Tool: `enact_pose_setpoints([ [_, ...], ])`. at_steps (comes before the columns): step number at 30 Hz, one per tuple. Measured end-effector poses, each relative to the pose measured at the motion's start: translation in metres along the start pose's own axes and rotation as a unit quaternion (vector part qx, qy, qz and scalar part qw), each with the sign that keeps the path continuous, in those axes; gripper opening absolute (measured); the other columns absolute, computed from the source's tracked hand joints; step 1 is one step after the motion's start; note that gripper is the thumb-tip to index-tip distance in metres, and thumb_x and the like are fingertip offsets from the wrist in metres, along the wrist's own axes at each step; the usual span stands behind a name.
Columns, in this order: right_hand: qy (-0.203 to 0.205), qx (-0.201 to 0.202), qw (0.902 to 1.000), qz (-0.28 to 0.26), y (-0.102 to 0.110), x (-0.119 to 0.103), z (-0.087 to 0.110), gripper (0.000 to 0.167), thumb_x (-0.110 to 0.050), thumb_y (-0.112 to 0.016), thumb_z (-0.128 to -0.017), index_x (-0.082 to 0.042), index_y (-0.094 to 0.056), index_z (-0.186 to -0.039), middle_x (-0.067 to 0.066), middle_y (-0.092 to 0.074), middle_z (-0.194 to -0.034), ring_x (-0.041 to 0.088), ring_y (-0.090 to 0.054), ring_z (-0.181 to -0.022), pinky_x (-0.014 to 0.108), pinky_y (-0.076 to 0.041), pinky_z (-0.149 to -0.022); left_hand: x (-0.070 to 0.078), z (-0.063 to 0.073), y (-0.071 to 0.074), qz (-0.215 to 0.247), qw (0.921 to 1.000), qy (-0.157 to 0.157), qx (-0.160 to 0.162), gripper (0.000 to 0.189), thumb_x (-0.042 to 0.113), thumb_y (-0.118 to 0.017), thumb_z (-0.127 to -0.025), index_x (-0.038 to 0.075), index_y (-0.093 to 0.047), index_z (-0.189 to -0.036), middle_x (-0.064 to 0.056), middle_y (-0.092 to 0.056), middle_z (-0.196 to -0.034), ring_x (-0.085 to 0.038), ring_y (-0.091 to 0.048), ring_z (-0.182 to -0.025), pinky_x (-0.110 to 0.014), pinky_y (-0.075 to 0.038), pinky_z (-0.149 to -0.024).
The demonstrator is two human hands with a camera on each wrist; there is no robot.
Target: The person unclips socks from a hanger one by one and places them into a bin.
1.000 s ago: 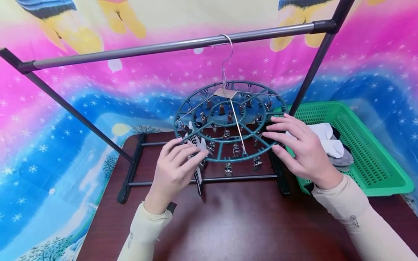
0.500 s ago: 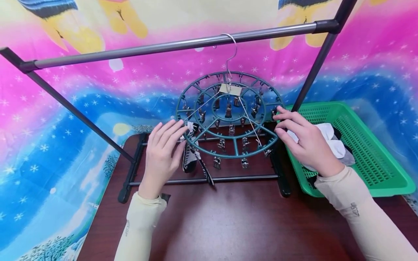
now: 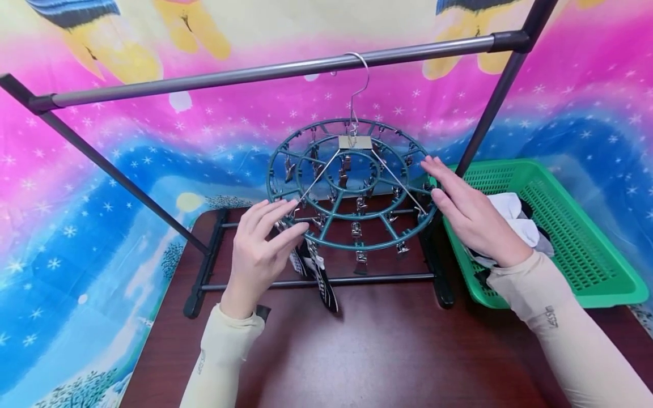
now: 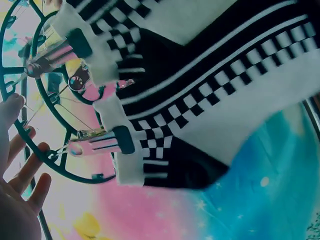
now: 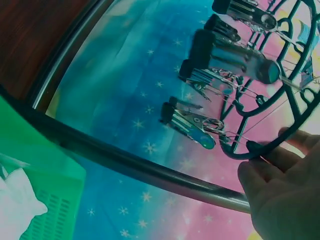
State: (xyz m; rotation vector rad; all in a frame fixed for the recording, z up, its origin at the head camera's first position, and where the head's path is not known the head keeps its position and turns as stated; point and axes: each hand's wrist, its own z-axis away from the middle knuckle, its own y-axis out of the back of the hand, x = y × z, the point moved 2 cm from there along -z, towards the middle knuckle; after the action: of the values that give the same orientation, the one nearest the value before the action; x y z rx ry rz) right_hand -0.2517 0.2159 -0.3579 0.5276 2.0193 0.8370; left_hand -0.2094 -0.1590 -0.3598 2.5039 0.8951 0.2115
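A round green clip hanger [image 3: 357,247] hangs by its metal hook from the rack's top bar. Black-and-white checkered socks [image 4: 200,115] dangle from metal clips [image 4: 100,144] on its left side; in the head view the socks [image 3: 323,286] show below the ring. My left hand [image 3: 257,249] is at the ring's left front rim, fingers spread and loosely bent, fingertips touching it. At the right rim, my right hand [image 3: 471,218] holds its fingers extended against the ring, thumb apart. Bare clips [image 5: 192,125] hang close to it in the right wrist view.
A dark metal rack with a top bar [image 3: 255,75] and lower crossbars stands on the brown table [image 3: 347,351]. To the right sits a green basket [image 3: 607,252] with white and grey socks [image 3: 522,231]. A colourful printed cloth [image 3: 102,187] covers the wall behind.
The hanger has turned and swayed, and the socks have swung round toward the front. My left hand shifted left, then slightly back; my right fingers have drawn together and straightened.
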Motion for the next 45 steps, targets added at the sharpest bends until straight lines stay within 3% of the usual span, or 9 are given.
enact_pose_setpoints([
  [6, 0.049, 0.081, 0.9952, 0.023, -0.001, -0.014, 0.006, 0.055, -0.033, -0.044, -0.112, -0.024, -0.030, -0.164, 0.002, -0.030, -0.170, 0.023, -0.025, -0.159, 0.052, -0.028, -0.125, 0.018, -0.004, 0.003, -0.035, 0.9981, -0.048, 0.014, 0.035, -0.002, -0.063, -0.098, 0.021, -0.080, -0.117, -0.014, -0.075, -0.120, -0.032, -0.071, -0.102, -0.054, -0.053, -0.101],
  [11, 0.193, 0.188, 0.9611, 0.060, -0.009, -0.042, 0.012, 0.057, -0.048, -0.046, -0.109, -0.007, -0.058, -0.147, 0.018, -0.052, -0.153, 0.036, -0.043, -0.148, 0.042, -0.032, -0.125, 0.028, -0.005, -0.002, -0.040, 0.9971, -0.063, 0.011, 0.046, -0.011, -0.056, -0.096, 0.021, -0.079, -0.120, -0.015, -0.075, -0.117, -0.029, -0.072, -0.103, -0.050, -0.056, -0.099],
  [13, 0.244, 0.190, 0.9483, 0.071, -0.014, -0.053, 0.014, 0.054, -0.048, -0.050, -0.107, -0.005, -0.067, -0.135, 0.020, -0.059, -0.144, 0.040, -0.048, -0.143, 0.045, -0.032, -0.124, 0.031, -0.005, -0.004, -0.036, 0.9970, -0.067, 0.011, 0.043, -0.010, -0.061, -0.094, 0.020, -0.078, -0.121, -0.015, -0.075, -0.117, -0.028, -0.072, -0.103, -0.048, -0.056, -0.099],
  [16, 0.276, 0.157, 0.9440, 0.091, -0.021, -0.061, 0.017, 0.048, -0.045, -0.052, -0.107, -0.006, -0.076, -0.121, 0.019, -0.066, -0.132, 0.040, -0.054, -0.136, 0.047, -0.032, -0.124, 0.035, -0.005, -0.007, -0.024, 0.9972, -0.070, 0.008, 0.044, -0.009, -0.070, -0.089, 0.017, -0.077, -0.124, -0.013, -0.074, -0.119, -0.027, -0.072, -0.103, -0.045, -0.057, -0.099],
  [24, 0.245, 0.112, 0.9592, 0.087, -0.024, -0.044, 0.016, 0.048, -0.041, -0.048, -0.109, -0.006, -0.074, -0.090, 0.014, -0.068, -0.106, 0.036, -0.063, -0.124, 0.040, -0.035, -0.124, 0.029, -0.005, -0.007, 0.001, 0.9972, -0.075, -0.002, 0.029, 0.012, -0.068, -0.100, 0.009, -0.072, -0.129, -0.012, -0.073, -0.123, -0.030, -0.069, -0.110, -0.046, -0.056, -0.099],
  [28, 0.241, 0.117, 0.9610, 0.069, -0.022, -0.031, 0.012, 0.050, -0.040, -0.048, -0.110, -0.003, -0.073, -0.088, 0.014, -0.068, -0.105, 0.037, -0.066, -0.123, 0.041, -0.034, -0.124, 0.012, -0.002, -0.005, 0.007, 0.9991, -0.042, -0.001, 0.033, 0.015, -0.070, -0.098, 0.006, -0.071, -0.130, -0.014, -0.072, -0.126, -0.033, -0.067, -0.116, -0.048, -0.052, -0.105],
  [35, 0.224, 0.129, 0.9656, 0.029, -0.012, -0.017, 0.008, 0.033, -0.029, -0.061, -0.106, -0.003, -0.074, -0.089, 0.015, -0.069, -0.111, 0.034, -0.064, -0.128, 0.043, -0.034, -0.124, -0.014, 0.003, -0.003, -0.001, 0.9983, 0.014, -0.056, 0.032, 0.021, -0.069, -0.100, 0.007, -0.072, -0.129, -0.014, -0.072, -0.128, -0.034, -0.065, -0.124, -0.048, -0.042, -0.117],
  [40, 0.195, 0.120, 0.9730, 0.031, -0.005, -0.010, 0.006, 0.007, -0.006, -0.070, -0.095, -0.002, -0.075, -0.092, 0.015, -0.069, -0.114, 0.031, -0.062, -0.132, 0.043, -0.032, -0.125, -0.018, 0.004, -0.007, 0.006, 0.9970, -0.012, -0.077, 0.024, 0.018, -0.071, -0.099, 0.009, -0.077, -0.121, -0.013, -0.074, -0.122, -0.034, -0.064, -0.125, -0.051, -0.043, -0.116],
  [45, 0.155, 0.121, 0.9800, 0.030, -0.001, -0.005, 0.005, 0.013, 0.000, -0.072, -0.092, -0.004, -0.076, -0.104, 0.012, -0.069, -0.119, 0.028, -0.058, -0.136, 0.030, -0.032, -0.124, -0.013, 0.004, -0.010, 0.035, 0.9963, -0.034, -0.070, 0.020, 0.018, -0.068, -0.101, 0.012, -0.079, -0.116, -0.013, -0.073, -0.113, -0.035, -0.066, -0.117, -0.053, -0.049, -0.109],
])
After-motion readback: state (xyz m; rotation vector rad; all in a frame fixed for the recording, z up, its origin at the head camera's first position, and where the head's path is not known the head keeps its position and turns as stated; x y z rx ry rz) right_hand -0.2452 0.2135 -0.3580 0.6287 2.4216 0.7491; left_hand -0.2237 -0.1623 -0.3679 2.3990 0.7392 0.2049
